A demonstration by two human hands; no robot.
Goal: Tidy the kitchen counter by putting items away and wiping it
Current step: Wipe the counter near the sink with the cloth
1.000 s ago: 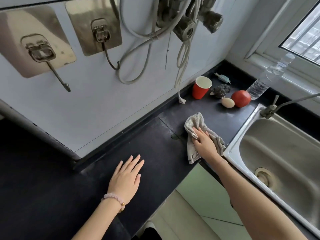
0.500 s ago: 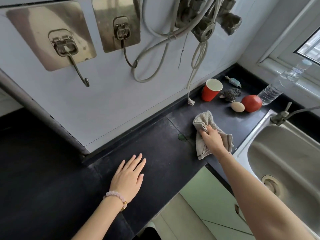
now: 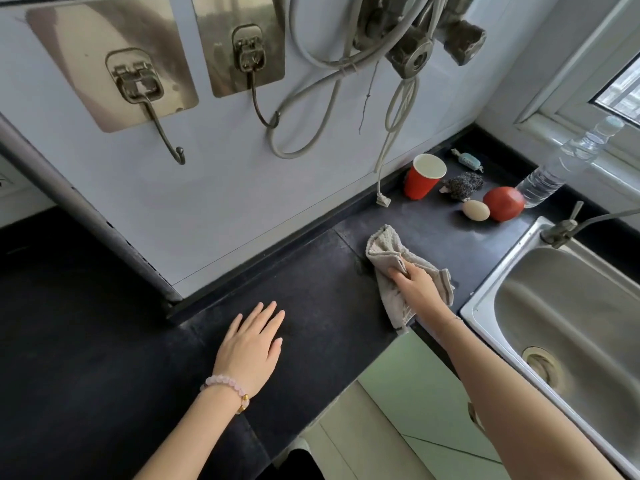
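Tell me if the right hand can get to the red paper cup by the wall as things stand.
Probably yes: only bare black counter lies between the right hand, holding the grey cloth, and the red paper cup.

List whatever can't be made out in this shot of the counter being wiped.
Head view only:
- Counter under the cloth and right hand: covered, so its state there is unknown.
- Small wrapped item at the back: print too small to read.
- Sink: cut off by the right edge, partly behind the right arm.
- Bottle: fill level unclear through the clear plastic.
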